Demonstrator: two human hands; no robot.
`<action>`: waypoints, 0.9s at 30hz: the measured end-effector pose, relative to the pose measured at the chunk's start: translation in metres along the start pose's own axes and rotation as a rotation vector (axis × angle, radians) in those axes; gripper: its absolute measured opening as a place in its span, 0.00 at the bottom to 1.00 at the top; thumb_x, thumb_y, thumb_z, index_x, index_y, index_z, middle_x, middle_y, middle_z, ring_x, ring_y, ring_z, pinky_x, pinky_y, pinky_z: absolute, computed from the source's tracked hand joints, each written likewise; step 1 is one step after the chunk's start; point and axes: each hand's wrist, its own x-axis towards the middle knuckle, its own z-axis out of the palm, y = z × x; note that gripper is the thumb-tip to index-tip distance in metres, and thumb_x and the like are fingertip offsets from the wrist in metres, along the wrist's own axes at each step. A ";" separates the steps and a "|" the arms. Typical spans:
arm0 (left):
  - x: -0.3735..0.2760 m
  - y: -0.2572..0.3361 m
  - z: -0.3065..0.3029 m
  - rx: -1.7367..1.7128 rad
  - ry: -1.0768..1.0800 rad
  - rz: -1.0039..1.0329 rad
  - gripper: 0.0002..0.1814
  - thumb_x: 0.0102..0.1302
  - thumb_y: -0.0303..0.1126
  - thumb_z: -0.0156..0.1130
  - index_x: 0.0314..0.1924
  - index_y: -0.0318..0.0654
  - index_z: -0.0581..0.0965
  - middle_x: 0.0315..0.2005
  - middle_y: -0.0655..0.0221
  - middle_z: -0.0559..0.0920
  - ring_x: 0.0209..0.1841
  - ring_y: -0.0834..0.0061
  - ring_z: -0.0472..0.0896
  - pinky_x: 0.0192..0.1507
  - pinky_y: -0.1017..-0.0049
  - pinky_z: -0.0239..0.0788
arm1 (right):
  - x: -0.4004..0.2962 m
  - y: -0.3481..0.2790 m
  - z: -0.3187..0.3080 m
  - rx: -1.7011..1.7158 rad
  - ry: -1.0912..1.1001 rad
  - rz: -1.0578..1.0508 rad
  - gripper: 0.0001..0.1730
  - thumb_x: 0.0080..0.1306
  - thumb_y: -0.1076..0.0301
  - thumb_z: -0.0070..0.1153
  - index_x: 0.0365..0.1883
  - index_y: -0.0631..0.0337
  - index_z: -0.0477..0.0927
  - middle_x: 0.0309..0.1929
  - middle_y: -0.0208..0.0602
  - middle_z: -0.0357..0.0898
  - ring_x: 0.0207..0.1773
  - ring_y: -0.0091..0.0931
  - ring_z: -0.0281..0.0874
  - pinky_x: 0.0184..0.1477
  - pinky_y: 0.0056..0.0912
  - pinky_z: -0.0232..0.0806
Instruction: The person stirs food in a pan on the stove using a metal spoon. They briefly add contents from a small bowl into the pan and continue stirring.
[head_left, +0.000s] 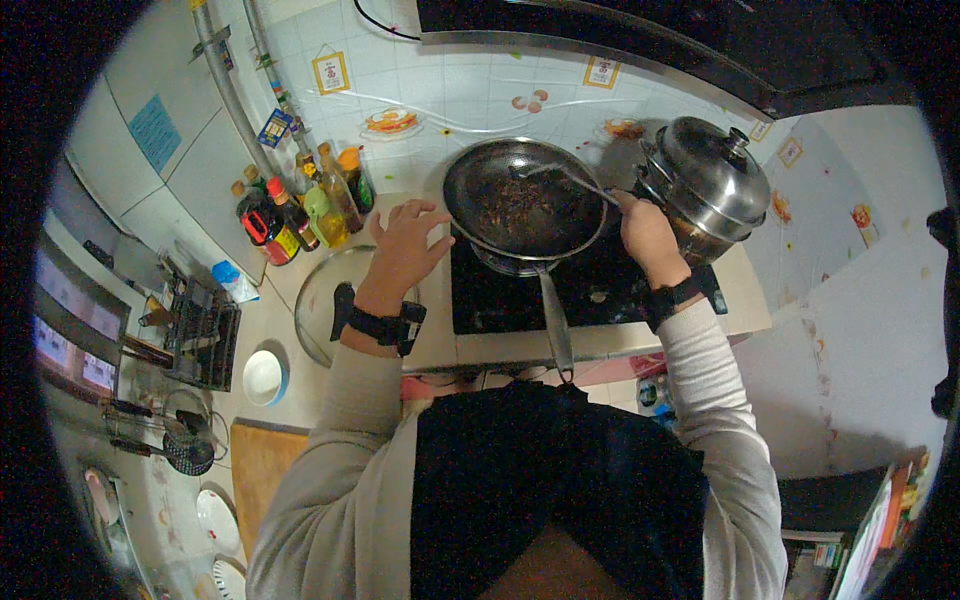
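A long-handled wok (517, 244) sits on the black cooktop (495, 307), its grey handle toward me. Small dark brown bits of food (517, 202) cover part of its inside. My right hand (649, 232) grips the handle of a metal cooking utensil (574, 178); its head is inside the wok and its exact shape is unclear. Left of the wok, my left hand (405, 244) is raised with fingers spread, holding nothing. Its fingertips are close to the rim, and I cannot tell whether they touch. Below that hand a round glass lid (319, 300) lies on the counter.
A lidded steel pot (712, 184) stands right of the wok. Several sauce and oil bottles (300, 214) crowd the back left. A bowl (264, 377) and a wooden cutting board (262, 457) lie on the left counter. The range hood (637, 45) overhangs the back.
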 end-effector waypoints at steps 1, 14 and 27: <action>-0.001 0.000 0.000 0.014 -0.013 -0.008 0.18 0.58 0.42 0.68 0.49 0.57 0.81 0.55 0.72 0.75 0.63 0.62 0.68 0.66 0.38 0.41 | 0.001 0.001 0.003 0.003 0.011 0.039 0.15 0.68 0.73 0.41 0.46 0.64 0.80 0.34 0.59 0.80 0.39 0.51 0.80 0.42 0.51 0.74; -0.006 -0.006 0.000 -0.006 0.004 -0.005 0.18 0.58 0.42 0.68 0.50 0.57 0.81 0.55 0.72 0.75 0.63 0.61 0.69 0.65 0.39 0.41 | -0.016 -0.031 0.005 0.139 -0.141 0.125 0.15 0.67 0.74 0.41 0.43 0.69 0.80 0.36 0.62 0.79 0.43 0.53 0.78 0.44 0.50 0.71; -0.011 -0.011 0.004 -0.004 0.027 0.009 0.19 0.58 0.42 0.68 0.51 0.57 0.80 0.56 0.73 0.75 0.63 0.63 0.68 0.65 0.37 0.42 | -0.033 -0.054 -0.004 0.145 -0.110 -0.011 0.14 0.69 0.72 0.40 0.42 0.67 0.78 0.33 0.60 0.81 0.39 0.52 0.81 0.40 0.52 0.74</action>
